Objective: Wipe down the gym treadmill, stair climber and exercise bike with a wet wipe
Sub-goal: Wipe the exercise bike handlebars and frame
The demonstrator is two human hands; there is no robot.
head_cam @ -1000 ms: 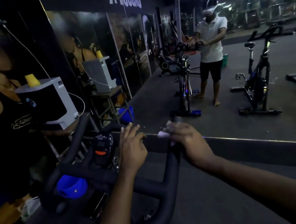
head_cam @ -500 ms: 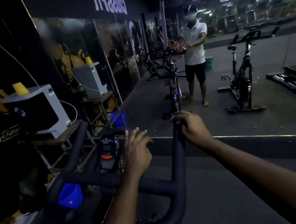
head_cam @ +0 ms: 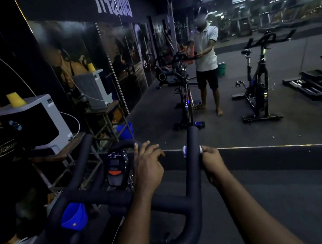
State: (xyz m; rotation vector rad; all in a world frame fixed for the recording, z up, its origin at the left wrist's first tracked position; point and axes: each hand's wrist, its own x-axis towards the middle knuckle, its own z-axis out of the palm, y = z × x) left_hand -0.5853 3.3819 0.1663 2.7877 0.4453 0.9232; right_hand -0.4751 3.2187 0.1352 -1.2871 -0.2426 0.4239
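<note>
The wet wipe [head_cam: 184, 151] is white and crumpled. It is wrapped round the right-hand prong [head_cam: 190, 138] of the exercise bike [head_cam: 172, 204], just right of centre at about 1 o'clock, and only small tufts show on either side of the black padded tube. The right hand [head_cam: 212, 162] clenches round that prong with the wipe under its fingers, some way below the rounded tip. The left hand [head_cam: 149, 165] lies on the centre loop [head_cam: 121, 143] at 12 o'clock with its fingers draped over the front. I cannot tell whether they curl under the loop to grasp it. The handlebar is matte black and fills the lower middle towards 6 o'clock. A small dark console [head_cam: 117, 168] with an orange button sits just left of the left hand, and a blue cup holder [head_cam: 74, 217] hangs at 8 o'clock. The floor [head_cam: 292, 196] is dark grey matting in a dim room. A wall mirror [head_cam: 281, 124] spans 12 to 3 o'clock and shows a person in a pale shirt [head_cam: 206, 52] at a bike, a second spin bike [head_cam: 260, 90] and reversed CrossFit lettering [head_cam: 110, 2]. At 9 o'clock a white appliance [head_cam: 51, 121] topped by a yellow cup [head_cam: 15, 99] stands on a wooden stool [head_cam: 62, 153]. A blue bucket [head_cam: 124, 130] sits on the floor beyond it, at 11 o'clock.
</note>
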